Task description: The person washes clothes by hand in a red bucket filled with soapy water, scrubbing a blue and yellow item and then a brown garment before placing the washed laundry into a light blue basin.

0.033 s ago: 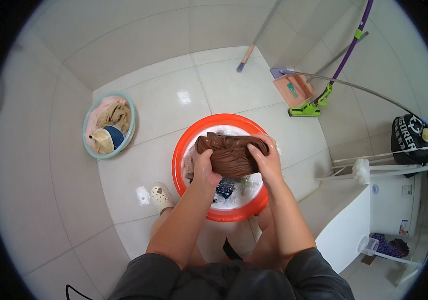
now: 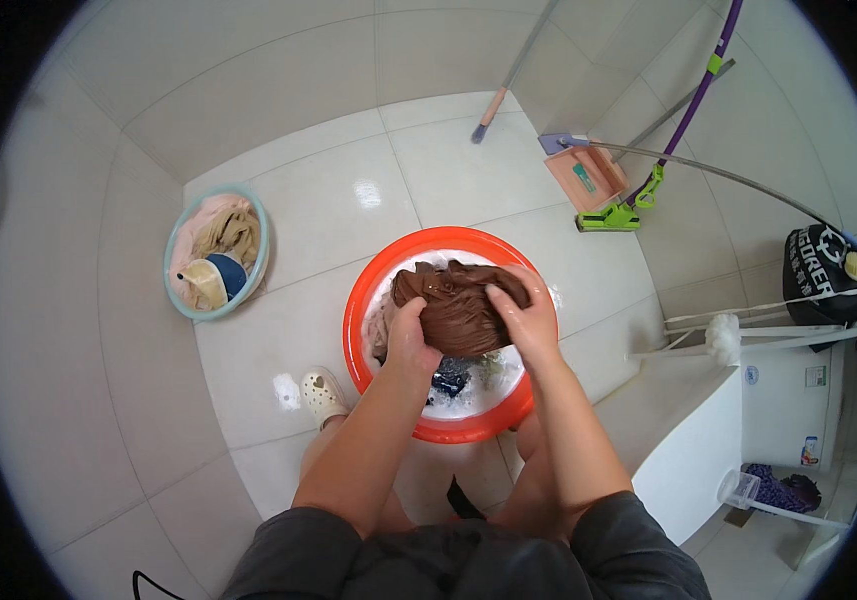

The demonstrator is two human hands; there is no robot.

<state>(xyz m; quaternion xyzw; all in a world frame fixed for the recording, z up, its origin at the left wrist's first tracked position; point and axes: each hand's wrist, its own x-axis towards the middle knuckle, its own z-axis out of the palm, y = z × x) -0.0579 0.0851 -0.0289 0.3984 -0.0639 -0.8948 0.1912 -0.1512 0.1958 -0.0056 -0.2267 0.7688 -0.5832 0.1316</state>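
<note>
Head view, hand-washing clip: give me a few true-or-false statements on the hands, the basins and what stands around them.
1. Both hands grip the wet brown cloth garment over the round orange plastic basin. True: left hand and right hand each clutch it.
2. The orange basin is dry inside. False: it holds foamy water and other pieces of laundry.
3. The smaller pale teal basin, on the person's left, holds laundry. True.
4. The green-and-purple mop lies inside the orange basin. False: it stands by the wall, beyond the basin on the right.
5. The person is barefoot. False: a white clog shows beside the basin.
</note>
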